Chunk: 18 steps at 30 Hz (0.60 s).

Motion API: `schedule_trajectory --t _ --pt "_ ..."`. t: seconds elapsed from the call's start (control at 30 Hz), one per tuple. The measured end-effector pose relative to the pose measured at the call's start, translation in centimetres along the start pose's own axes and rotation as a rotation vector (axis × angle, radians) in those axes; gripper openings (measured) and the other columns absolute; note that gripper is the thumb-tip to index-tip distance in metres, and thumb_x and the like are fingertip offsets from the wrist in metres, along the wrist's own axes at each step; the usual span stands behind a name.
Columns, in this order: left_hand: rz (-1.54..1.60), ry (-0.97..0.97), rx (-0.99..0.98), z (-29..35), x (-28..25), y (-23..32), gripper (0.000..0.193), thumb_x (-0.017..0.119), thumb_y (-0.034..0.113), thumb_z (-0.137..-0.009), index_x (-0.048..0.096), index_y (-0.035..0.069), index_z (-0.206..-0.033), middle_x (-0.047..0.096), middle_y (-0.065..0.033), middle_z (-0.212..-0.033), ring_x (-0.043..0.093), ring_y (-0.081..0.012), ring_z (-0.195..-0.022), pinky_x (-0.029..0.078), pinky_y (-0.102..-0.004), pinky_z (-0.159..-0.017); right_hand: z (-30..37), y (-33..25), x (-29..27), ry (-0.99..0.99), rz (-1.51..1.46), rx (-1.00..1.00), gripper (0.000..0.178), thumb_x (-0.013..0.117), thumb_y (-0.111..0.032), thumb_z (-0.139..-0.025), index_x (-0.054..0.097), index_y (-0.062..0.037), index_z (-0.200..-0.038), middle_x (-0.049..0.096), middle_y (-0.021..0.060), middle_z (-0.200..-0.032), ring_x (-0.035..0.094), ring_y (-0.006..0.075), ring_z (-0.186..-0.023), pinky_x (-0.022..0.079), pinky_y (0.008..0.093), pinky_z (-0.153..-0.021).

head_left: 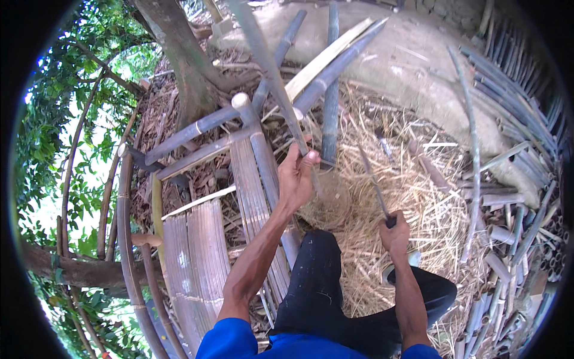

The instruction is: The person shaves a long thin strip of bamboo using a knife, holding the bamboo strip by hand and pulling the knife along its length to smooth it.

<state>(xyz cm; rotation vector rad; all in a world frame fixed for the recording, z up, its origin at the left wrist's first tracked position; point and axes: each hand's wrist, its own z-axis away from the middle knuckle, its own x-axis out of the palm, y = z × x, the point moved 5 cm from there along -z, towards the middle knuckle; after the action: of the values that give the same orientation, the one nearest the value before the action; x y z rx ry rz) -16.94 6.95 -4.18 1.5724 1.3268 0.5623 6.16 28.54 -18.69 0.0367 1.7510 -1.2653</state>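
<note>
My left hand (295,184) is raised in front of me, its fingers closed on the lower end of a long bamboo strip (270,75). The strip slants up and away to the far left and blurs toward the top. Lower and to the right, my right hand (396,236) grips the dark handle of a long-bladed knife (373,179). Its blade points away and slightly left, apart from the strip. Beneath my left hand a round, pale block (326,200) stands among the shavings, partly hidden.
A bamboo bench (197,257) with a pole frame stands at my left, near a tree trunk (185,60). Ahead, split bamboo (326,72) leans across poles. Straw-like shavings (412,257) cover the ground. Bamboo pieces (508,227) are piled along the right side.
</note>
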Motion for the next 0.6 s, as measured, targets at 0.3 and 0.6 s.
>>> schedule_trajectory --t 0.3,0.6 --pt "0.283 0.214 0.138 -0.5 -7.2 13.4 0.03 0.06 0.016 -0.104 0.064 0.003 -0.131 0.053 0.0081 -0.078 0.043 -0.0008 -0.066 0.031 -0.0187 -0.057 1.1 -4.5 -12.7 0.26 -0.151 -0.23 0.021 0.072 -0.017 -0.09 0.06 0.0001 -0.09 0.048 0.0026 -0.064 0.043 0.013 -0.06 0.039 0.0328 -0.056" --pt "0.322 -0.073 -0.152 8.8 -5.8 15.2 0.033 0.068 0.005 -0.096 0.066 -0.001 -0.128 0.06 0.0067 -0.084 0.045 0.001 -0.068 0.032 -0.0202 -0.057 6.8 -16.6 -15.8 0.126 -0.108 -0.359 0.041 0.065 -0.043 -0.099 0.068 -0.003 -0.103 0.055 0.0048 -0.058 0.05 0.0152 -0.052 0.04 0.0353 -0.05"
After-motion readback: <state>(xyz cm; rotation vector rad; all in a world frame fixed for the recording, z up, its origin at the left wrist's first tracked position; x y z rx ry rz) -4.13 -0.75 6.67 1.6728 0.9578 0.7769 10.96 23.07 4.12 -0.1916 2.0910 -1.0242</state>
